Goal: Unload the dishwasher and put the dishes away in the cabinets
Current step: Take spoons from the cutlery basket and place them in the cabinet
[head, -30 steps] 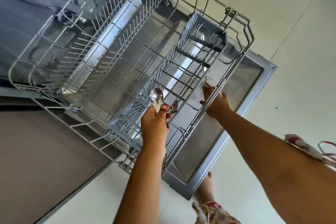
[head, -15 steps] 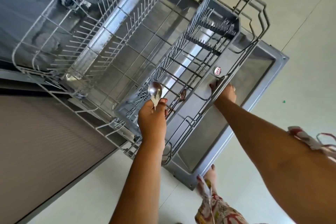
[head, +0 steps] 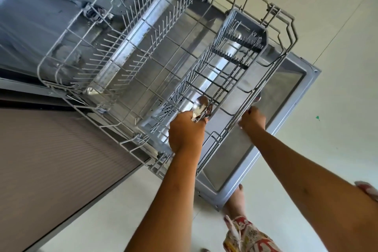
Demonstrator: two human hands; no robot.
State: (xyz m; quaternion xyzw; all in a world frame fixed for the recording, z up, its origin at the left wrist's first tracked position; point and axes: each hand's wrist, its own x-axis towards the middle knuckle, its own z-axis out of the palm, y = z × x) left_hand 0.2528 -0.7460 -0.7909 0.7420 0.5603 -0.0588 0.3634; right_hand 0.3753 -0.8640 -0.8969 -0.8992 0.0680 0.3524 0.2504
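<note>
A pale tiled floor [head: 337,26] fills the right side of the view, and a brown ribbed cabinet front [head: 51,159] fills the lower left. The dishwasher door [head: 286,125] lies folded down and open, its steel inner face turned up, with one corner near a bare foot [head: 235,198] and a flowered garment [head: 245,235]. The grey wire rack [head: 155,63] is pulled out over the door, with rows of upright tines along its left half. A long grey plastic cutlery basket [head: 248,24] sits inside the rack along its right side, one end toward the person. The right hand [head: 252,120] is at the rack's right rail, its fingers curled over the wire and gripping it; the fingertips are mostly hidden behind the rail. The left hand [head: 186,131] is over the near end of the cutlery basket, fingers closed tightly round the handle of a metal spoon [head: 200,104]. The bowl of the spoon points up and away, clear of the basket. A second, darker utensil [head: 209,109] pokes out of the same grip just beside the spoon; what kind it is cannot be told.
</note>
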